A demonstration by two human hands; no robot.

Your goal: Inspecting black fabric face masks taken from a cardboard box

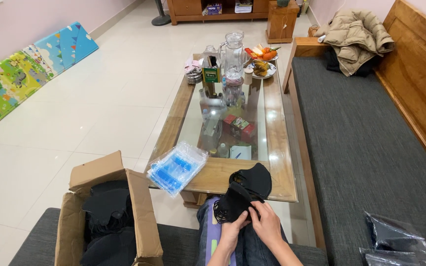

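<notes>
Both of my hands hold a stack of black face masks [242, 194] over my lap, just in front of the coffee table's near edge. My left hand [232, 231] grips the stack from below left, fingers curled under it. From the right, my right hand [266, 222] pinches the lower edge of the masks. The top mask curves up and rests against the table edge. A pile of clear plastic bags [177, 167] lies on the table's near left corner, overhanging it.
An open cardboard box [139, 216] with more black masks stands at my left on the grey sofa. Bagged black masks [395, 239] lie on the bench cushion at right. The glass-topped wooden coffee table [274, 123] carries a glass jug [233, 54], a fruit plate [262, 61] and small boxes.
</notes>
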